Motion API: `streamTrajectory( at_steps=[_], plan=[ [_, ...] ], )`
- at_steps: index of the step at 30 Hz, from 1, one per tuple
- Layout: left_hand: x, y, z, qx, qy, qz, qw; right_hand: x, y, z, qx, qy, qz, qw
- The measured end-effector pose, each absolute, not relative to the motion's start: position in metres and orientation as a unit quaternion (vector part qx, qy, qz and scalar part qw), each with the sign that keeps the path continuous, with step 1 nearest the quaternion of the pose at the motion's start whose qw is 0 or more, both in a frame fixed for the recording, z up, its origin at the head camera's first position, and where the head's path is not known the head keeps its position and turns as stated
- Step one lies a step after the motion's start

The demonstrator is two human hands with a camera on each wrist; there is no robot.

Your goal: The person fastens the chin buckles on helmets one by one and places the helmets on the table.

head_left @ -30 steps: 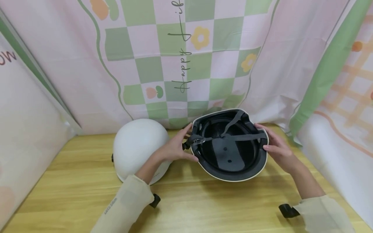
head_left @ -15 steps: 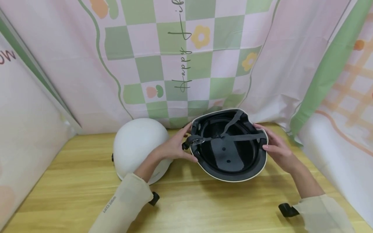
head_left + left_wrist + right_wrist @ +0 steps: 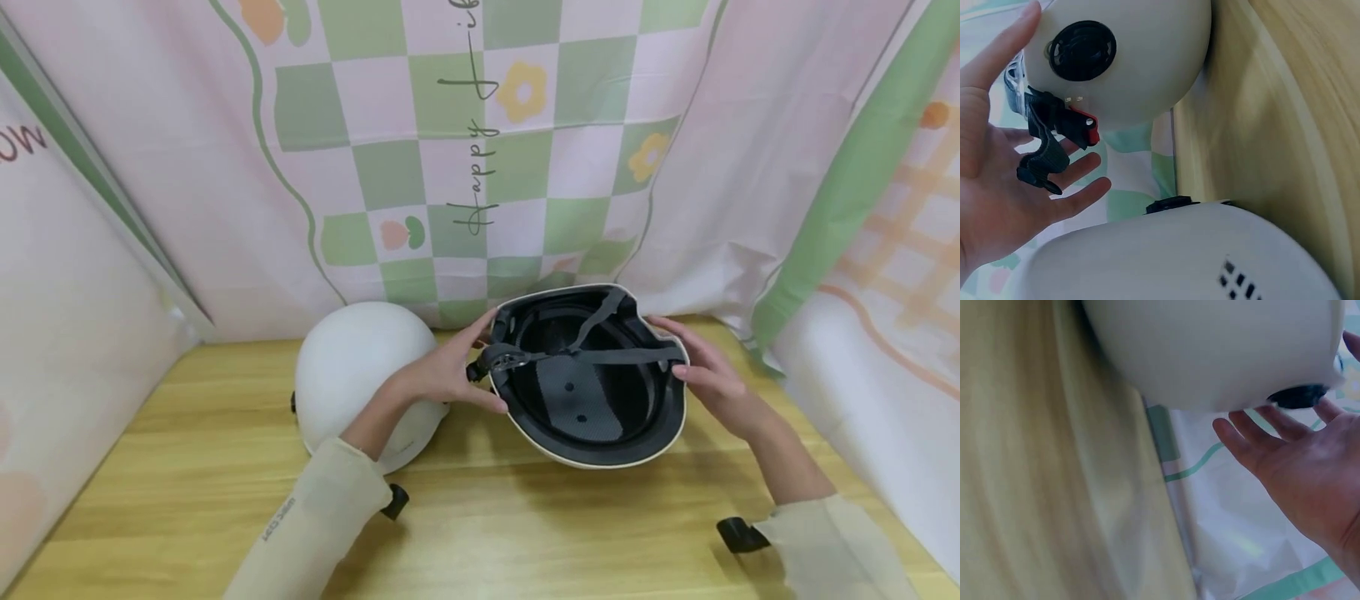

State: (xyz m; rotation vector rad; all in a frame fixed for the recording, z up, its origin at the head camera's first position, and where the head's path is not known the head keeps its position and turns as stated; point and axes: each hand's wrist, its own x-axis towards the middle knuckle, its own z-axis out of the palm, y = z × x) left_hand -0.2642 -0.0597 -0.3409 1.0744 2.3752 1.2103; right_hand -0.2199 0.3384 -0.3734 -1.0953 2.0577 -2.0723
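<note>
An upturned white helmet [image 3: 596, 454] leans with its black lining [image 3: 581, 392] facing me. Grey straps [image 3: 622, 356] cross the opening. My left hand [image 3: 450, 371] is at its left side, thumb on the rim; in the left wrist view the other fingers are spread, near a hanging strap [image 3: 1047, 156] and a black buckle with a red tab [image 3: 1085, 128]. My right hand [image 3: 716, 383] holds the right side, thumb at the rim and fingers against the outer shell [image 3: 1210, 356]. A second white helmet [image 3: 352, 375] sits dome up beside my left forearm.
The helmets are on a wooden table [image 3: 555, 533]. A checkered cloth [image 3: 450, 167] hangs right behind them, with printed cloths at both sides. Black pieces [image 3: 742, 535] are fixed at my sleeves.
The upturned helmet has turned and tilted slightly, and my right thumb has moved a little up its rim. The view has shifted slightly. The other helmet stays in place.
</note>
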Motion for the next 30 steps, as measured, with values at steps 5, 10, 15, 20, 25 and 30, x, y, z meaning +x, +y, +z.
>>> streamTrajectory(
  at_steps=[5,10,15,20,25,30],
  plan=[
    [-0.263,-0.057,-0.337,0.363,0.829,0.406,0.125,-0.216,0.331,-0.366,-0.316,0.718,-0.619,-0.047],
    [-0.261,-0.055,-0.335,0.359,0.834,0.4,0.123,-0.21,0.318,-0.358,-0.254,0.778,-0.557,-0.145],
    [-0.261,-0.055,-0.336,0.358,0.835,0.4,0.12,-0.209,0.303,-0.346,-0.223,0.773,-0.539,-0.25],
    [-0.262,-0.055,-0.338,0.359,0.834,0.405,0.11,-0.207,0.292,-0.336,-0.237,0.769,-0.528,-0.272],
    [-0.26,-0.056,-0.339,0.352,0.837,0.406,0.104,-0.207,0.282,-0.33,-0.258,0.804,-0.457,-0.278],
    [-0.26,-0.056,-0.339,0.351,0.838,0.405,0.102,-0.209,0.273,-0.327,-0.297,0.809,-0.439,-0.255]
  ],
)
